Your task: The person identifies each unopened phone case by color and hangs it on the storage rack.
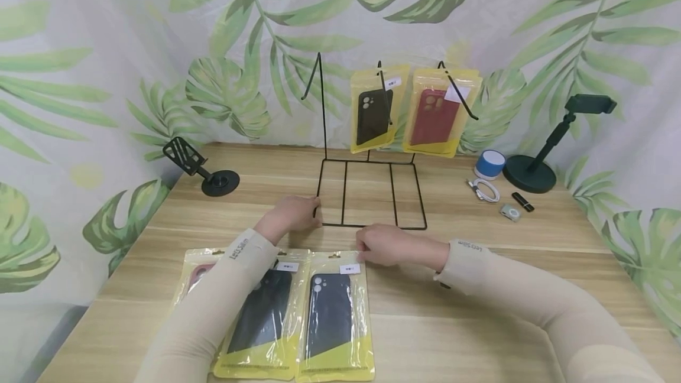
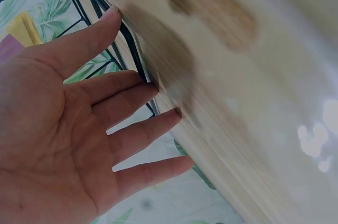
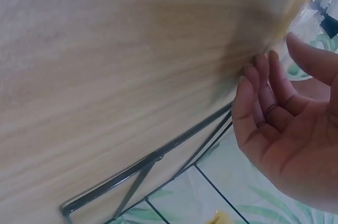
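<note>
A black wire display rack (image 1: 343,194) stands on the wooden table, its base toward me and its hooks at the back. My left hand (image 1: 294,214) is at the base's front left corner; in the left wrist view its thumb and fingertips, nearly straight and spread, touch the black wire (image 2: 132,49). My right hand (image 1: 387,245), fingers loosely bent, is at the top right corner of a yellow-edged phone case package (image 1: 330,318). In the right wrist view, a gap shows between its thumb and fingers. Another dark phone case package (image 1: 260,318) lies alongside, partly under my left sleeve.
A black case package (image 1: 372,117) and a red case package (image 1: 433,117) hang on rack hooks. Black phone stand (image 1: 220,182) at left; another stand (image 1: 529,173), blue speaker (image 1: 490,164), white cable (image 1: 485,191), black stick (image 1: 523,201) and small clip device (image 1: 510,213) at right.
</note>
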